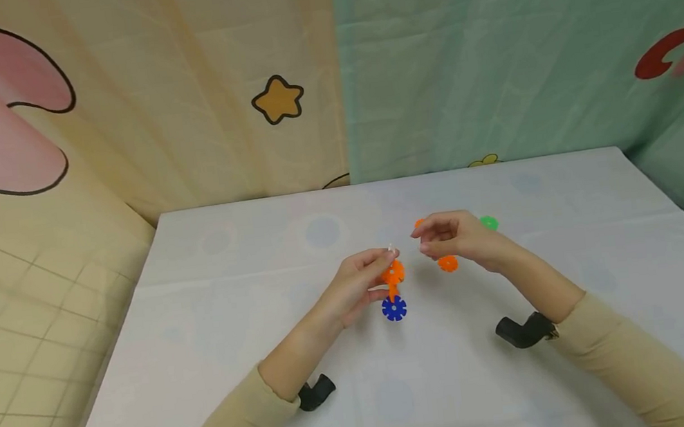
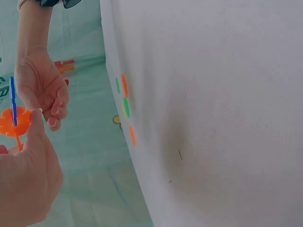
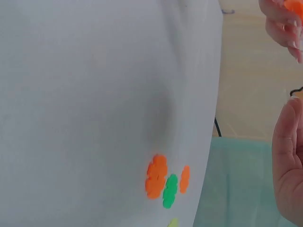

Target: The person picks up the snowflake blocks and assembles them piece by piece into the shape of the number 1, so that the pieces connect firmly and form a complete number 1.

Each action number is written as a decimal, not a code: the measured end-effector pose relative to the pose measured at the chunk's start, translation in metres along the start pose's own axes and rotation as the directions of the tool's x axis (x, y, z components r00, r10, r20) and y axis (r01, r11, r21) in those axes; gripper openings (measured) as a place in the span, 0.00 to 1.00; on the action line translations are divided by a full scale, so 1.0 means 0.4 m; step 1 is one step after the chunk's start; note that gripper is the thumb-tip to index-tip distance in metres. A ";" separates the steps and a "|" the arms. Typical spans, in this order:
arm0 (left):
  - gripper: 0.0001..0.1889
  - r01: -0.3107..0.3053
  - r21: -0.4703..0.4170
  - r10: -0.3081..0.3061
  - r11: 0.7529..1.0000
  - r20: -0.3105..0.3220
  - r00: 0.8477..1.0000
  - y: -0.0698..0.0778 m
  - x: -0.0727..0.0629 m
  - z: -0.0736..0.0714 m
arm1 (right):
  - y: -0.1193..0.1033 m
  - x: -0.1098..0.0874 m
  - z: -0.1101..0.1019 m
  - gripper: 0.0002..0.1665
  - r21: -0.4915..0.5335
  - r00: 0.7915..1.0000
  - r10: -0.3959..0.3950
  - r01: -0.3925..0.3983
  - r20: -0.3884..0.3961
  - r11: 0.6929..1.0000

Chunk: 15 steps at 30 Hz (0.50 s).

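My left hand (image 1: 358, 285) pinches a small joined chain of notched plastic discs between thumb and fingers. An orange disc (image 1: 395, 272) is at the fingertips, another orange piece (image 1: 393, 292) shows edge-on below it, and a blue disc (image 1: 394, 308) hangs at the bottom. In the left wrist view, the blue disc (image 2: 13, 101) stands edge-on across an orange disc (image 2: 14, 124). To the right, my right hand (image 1: 460, 236) hovers above the table with loosely bent fingers and nothing visible in them. Its fingertips are apart from the chain.
Loose discs lie on the white-covered table (image 1: 256, 348) under and behind the right hand: an orange disc (image 1: 448, 263), another orange disc (image 1: 419, 223) and a green disc (image 1: 489, 222). A yellow-green disc (image 3: 173, 222) shows in the right wrist view. Printed curtains (image 1: 459, 76) stand behind the table.
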<state>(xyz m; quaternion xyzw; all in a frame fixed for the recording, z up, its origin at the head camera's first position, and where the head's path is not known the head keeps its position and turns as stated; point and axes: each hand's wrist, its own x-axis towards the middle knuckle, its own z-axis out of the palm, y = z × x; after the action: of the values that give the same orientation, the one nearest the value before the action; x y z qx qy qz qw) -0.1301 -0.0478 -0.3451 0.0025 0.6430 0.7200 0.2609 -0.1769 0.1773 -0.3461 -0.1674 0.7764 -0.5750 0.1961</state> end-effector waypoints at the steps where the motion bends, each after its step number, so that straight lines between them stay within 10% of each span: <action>1: 0.22 -0.003 0.004 0.003 1.000 -0.001 1.000 0.000 0.001 -0.001 | 0.004 -0.003 -0.007 0.19 -0.006 1.000 0.012 -0.012 -0.004 1.000; 15: 0.22 0.004 0.004 -0.004 1.000 -0.005 1.000 0.005 0.008 -0.010 | 0.093 -0.032 -0.090 0.24 -0.134 0.970 0.228 -0.237 -0.085 0.962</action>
<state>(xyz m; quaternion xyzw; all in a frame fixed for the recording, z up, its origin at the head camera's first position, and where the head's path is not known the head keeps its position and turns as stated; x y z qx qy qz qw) -0.1348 -0.0503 -0.3451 -0.0003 0.6454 0.7180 0.2607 -0.1849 0.2240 -0.3711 -0.0689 0.8361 -0.4963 0.2231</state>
